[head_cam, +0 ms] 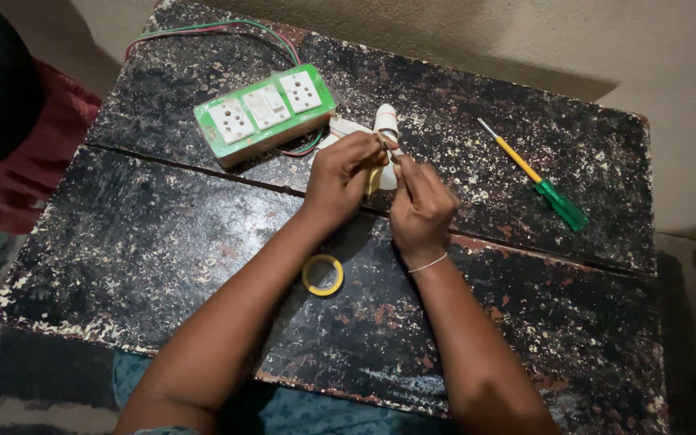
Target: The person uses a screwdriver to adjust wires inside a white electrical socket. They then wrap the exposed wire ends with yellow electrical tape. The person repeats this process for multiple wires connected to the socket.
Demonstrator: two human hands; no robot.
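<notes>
1. From my remote seat I see the worktop (163,242) filling most of the view: a dark, worn wooden top with chipped paint and a crack running across it from left to right
2. The green switchboard (265,113) lies flat on the far left part of the worktop, with white sockets and switches on its face; red and green wires (227,26) loop out behind it toward the far edge
3. My left hand (341,173) is curled nearly shut, fingertips pinched around a small white fitting (386,122) that sits just right of the switchboard (what exactly is pinched is too small for me to tell)
4. My right hand (420,205) is closed as well, thumb and forefinger nipping something thin at the point where both hands meet; a pale thread band circles its wrist
5. The white fitting shows only in part, its rounded top poking out beyond the fingers, touching or nearly touching the left hand
6. A screwdriver (535,176) with a green handle and yellow shaft lies slanted on the right, well apart from both hands
7. A yellow tape roll (323,275) lies flat near the left forearm, on the near side of the crack
</notes>
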